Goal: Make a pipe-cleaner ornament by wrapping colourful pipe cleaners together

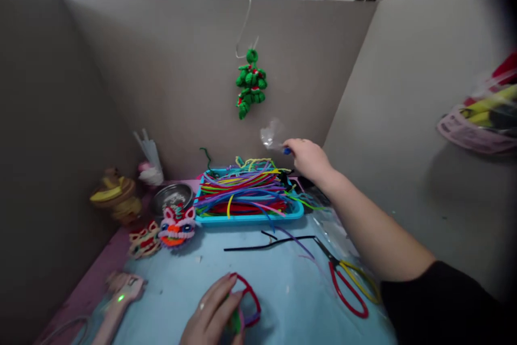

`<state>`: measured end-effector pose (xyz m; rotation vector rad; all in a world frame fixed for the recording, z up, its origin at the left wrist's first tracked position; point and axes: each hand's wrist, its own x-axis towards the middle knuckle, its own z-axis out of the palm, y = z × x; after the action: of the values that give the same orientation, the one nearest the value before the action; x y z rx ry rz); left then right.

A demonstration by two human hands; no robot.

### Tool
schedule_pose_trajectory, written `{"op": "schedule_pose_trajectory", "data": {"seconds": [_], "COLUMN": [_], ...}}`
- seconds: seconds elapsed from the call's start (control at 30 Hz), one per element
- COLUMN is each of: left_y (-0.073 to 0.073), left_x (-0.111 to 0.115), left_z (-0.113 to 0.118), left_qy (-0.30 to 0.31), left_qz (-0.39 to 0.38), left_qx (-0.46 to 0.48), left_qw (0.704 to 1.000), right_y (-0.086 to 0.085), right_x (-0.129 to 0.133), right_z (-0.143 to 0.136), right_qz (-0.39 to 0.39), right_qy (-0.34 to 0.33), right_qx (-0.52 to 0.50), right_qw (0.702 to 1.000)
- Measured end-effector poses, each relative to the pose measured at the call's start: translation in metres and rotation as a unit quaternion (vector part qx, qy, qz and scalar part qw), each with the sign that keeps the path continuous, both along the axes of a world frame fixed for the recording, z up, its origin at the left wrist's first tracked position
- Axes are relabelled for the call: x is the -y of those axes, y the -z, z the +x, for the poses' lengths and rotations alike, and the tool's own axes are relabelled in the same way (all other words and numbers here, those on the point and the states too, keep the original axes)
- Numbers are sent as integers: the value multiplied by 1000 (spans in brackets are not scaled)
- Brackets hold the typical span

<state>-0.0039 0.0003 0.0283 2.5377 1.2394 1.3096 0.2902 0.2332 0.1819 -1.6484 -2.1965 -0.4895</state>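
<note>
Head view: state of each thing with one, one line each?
Left hand: closed on bent pipe-cleaner piece.
Right hand: raised, pinching clear plastic bag.
Tray: full of pipe cleaners.
Scissors: shut, flat.
Glue gun: green light on.
Green ornament: hanging.

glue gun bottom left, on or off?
On, it seems: the pink glue gun lying on the table shows a small green light lit on its body.
</note>
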Motion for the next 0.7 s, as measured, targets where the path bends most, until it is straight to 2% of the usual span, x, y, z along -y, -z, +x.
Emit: {"op": "schedule_pose_trajectory", "data": {"seconds": [0.1,0.2,0.27,0.37,0.47,0.57,0.63,0.7], "left_y": [-4,-6,-5,4,18,32,38,42], "left_x": [4,9,12,13,9,1,-5,-11], "left_z": [2,4,6,8,9,11,10,9], "left_qy": [71,67,61,54,35,-20,-49,-82], "left_qz": [17,-54,-109,-158,-185,-209,-214,-213], "left_qx": [-15,0,17,83,151,229,275,315], "left_qw": [997,996,992,982,970,951,936,921], "right_y": [-5,6,18,33,42,44,43,43], "right_x": [18,15,2,-16,-16,5,20,28], "right_z": [-64,-121,-148,-170,-174,-160,-134,-90], "right_qz": [4,-21,-56,-107,-101,-81,-50,-7], "right_qy": [-112,-168,-162,-109,-85,-117,-105,-24], "right_qx": [59,90,87,36,-40,-77,-107,-153], "right_qw": [992,981,981,988,990,987,987,988]}}
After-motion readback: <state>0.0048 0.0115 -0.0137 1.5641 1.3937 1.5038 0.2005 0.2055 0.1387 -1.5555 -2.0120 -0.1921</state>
